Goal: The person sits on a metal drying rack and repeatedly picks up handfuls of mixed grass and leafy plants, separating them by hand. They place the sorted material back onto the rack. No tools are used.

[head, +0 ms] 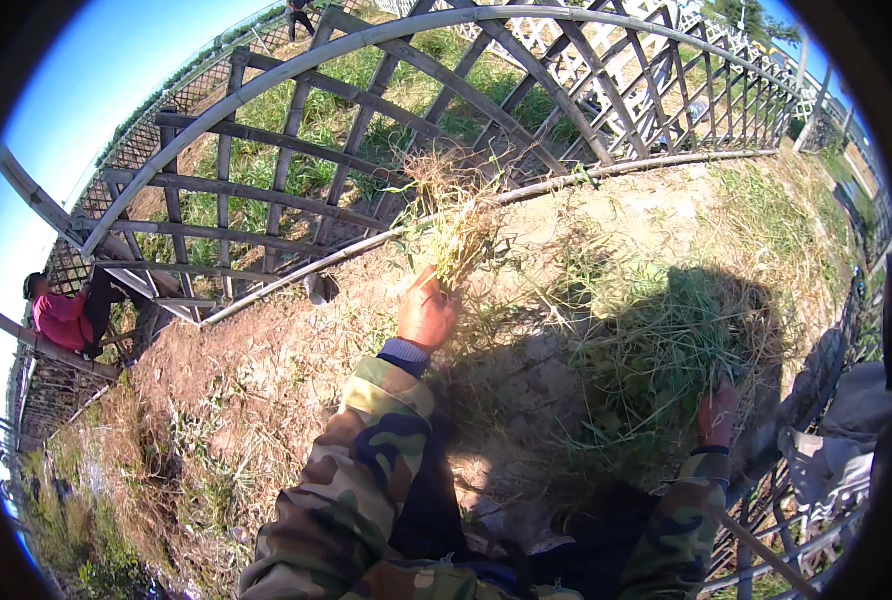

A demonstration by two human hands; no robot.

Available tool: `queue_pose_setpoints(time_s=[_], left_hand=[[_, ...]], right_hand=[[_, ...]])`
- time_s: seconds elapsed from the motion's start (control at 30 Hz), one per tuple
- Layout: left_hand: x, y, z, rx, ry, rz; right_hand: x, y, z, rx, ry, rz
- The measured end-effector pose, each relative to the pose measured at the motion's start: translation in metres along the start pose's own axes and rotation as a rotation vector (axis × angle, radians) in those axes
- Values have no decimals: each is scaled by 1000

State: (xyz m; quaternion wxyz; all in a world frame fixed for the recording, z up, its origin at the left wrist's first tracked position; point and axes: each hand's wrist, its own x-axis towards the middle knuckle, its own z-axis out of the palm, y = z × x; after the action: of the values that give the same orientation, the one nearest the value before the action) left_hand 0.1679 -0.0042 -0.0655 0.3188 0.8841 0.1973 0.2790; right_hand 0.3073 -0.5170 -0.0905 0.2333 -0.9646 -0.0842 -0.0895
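Observation:
My left hand [427,311], in a camouflage sleeve with a knitted cuff, is closed around a bunch of dry, yellowed grass [457,236] whose tangled roots stick up against the lattice fence. On the right, in shadow, my right hand [717,412] is at the edge of a heap of green cut grass [656,352]. Its fingers are partly hidden, and a thin piece that may be a tool or stem reaches up from them. Whether it grips anything cannot be made out.
A wooden lattice fence [288,142] with a bamboo rail curves across the front. A person in a red top [63,319] sits at the far left; another stands beyond the fence. A small dark container [320,289] lies by the bottom rail. Grey cloth [828,465] hangs over the right fence.

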Motion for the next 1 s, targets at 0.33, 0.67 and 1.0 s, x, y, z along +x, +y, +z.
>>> queue_pose_setpoints(time_s=[0.33, 0.67, 1.0], left_hand=[[-12, 14, 3, 65, -56, 86], [-30, 22, 12, 12, -13, 185], [-18, -20, 44, -22, -41, 65]], right_hand=[[2, 40, 10, -58, 502, -127], [-4, 66, 23, -207, 32, -39], [-12, 12, -8, 182, 68, 46]])
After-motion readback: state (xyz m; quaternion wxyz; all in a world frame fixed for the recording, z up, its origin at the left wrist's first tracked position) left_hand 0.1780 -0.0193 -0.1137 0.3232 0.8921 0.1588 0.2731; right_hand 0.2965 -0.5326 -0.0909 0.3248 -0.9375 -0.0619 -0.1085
